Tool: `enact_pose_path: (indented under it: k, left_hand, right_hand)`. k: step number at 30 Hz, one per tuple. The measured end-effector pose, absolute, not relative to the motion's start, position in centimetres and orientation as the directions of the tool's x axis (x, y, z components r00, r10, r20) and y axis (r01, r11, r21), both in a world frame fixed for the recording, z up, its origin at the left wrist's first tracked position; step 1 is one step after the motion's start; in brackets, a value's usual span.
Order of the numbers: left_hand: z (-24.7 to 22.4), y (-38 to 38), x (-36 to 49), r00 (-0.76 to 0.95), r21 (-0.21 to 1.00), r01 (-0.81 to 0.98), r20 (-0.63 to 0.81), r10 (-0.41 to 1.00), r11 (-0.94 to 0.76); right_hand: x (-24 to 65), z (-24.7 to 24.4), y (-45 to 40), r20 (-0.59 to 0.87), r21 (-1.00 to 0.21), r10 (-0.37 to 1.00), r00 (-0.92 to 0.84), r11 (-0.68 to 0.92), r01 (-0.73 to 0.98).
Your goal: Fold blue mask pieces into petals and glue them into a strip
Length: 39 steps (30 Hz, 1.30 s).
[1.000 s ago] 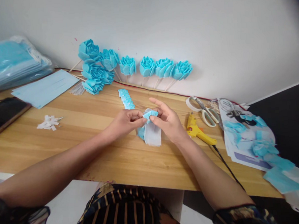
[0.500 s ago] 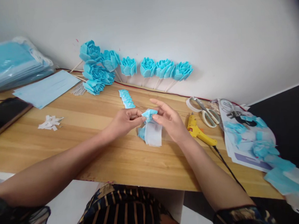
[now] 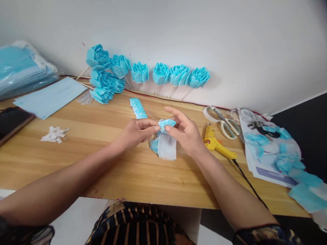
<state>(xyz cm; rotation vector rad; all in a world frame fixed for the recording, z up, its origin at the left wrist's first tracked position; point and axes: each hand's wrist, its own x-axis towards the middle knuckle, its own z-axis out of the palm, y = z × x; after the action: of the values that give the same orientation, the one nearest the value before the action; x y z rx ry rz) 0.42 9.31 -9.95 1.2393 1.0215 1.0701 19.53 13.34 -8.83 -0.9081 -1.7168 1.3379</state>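
Between my hands is a small folded piece of light-blue fabric (image 3: 167, 123), like a petal. My left hand (image 3: 138, 132) pinches its left side between thumb and fingers. On its right side, my right hand (image 3: 185, 133) grips it with thumb and index finger, the other fingers held loosely. Just below, white and blue fabric pieces (image 3: 167, 147) lie on the table, partly covered by my hands. Beyond my left hand lies an overlapping row of blue folded petals (image 3: 138, 108).
Blue fabric flowers (image 3: 161, 74) on sticks lean along the wall. A yellow glue gun (image 3: 218, 145) and scissors (image 3: 228, 124) lie right. Left are a phone (image 3: 7, 128), white scraps (image 3: 54, 134), a blue sheet (image 3: 51, 97) and a bagged stack (image 3: 16, 70). Blue offcuts (image 3: 290, 162) cover the far right.
The folded fabric has shifted slightly right and its top now spreads flatter between my fingers. My left fingertips have moved a little right with it.
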Motion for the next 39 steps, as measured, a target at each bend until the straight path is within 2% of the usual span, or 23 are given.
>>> enact_pose_path:
  k: [7, 15, 21, 26, 32, 39]
  left_hand:
    - [-10.2, 9.6, 0.3, 0.143, 0.98, -0.198, 0.001, 0.99, 0.027]
    - [-9.8, 9.2, 0.4, 0.158, 0.978, -0.205, -0.011, 0.987, 0.044]
    - [-9.3, 8.7, 0.4, 0.174, 0.991, -0.126, 0.062, 0.983, -0.04]
    - [-9.3, 8.8, 0.2, 0.18, 0.992, 0.023, 0.118, 0.977, -0.124]
    - [-9.1, 8.6, 0.2, 0.161, 0.993, 0.081, 0.077, 0.984, -0.091]
    - [-9.5, 9.1, 0.3, 0.078, 0.995, -0.084, 0.056, 0.995, -0.05]
  right_hand:
    - [19.6, -8.9, 13.7, 0.112, -0.991, 0.897, -0.428, 0.135, 0.024]
    - [19.6, -9.0, 13.6, 0.103, -0.99, 0.898, -0.427, 0.133, 0.041]
    - [19.6, -9.0, 13.6, 0.108, -0.987, 0.896, -0.431, 0.148, 0.062]
    - [19.6, -9.0, 13.6, 0.118, -0.987, 0.894, -0.432, 0.155, 0.05]
    - [19.7, -9.0, 13.6, 0.109, -0.987, 0.893, -0.438, 0.149, 0.058]
    - [19.7, -9.1, 13.7, 0.115, -0.987, 0.89, -0.441, 0.153, 0.051]
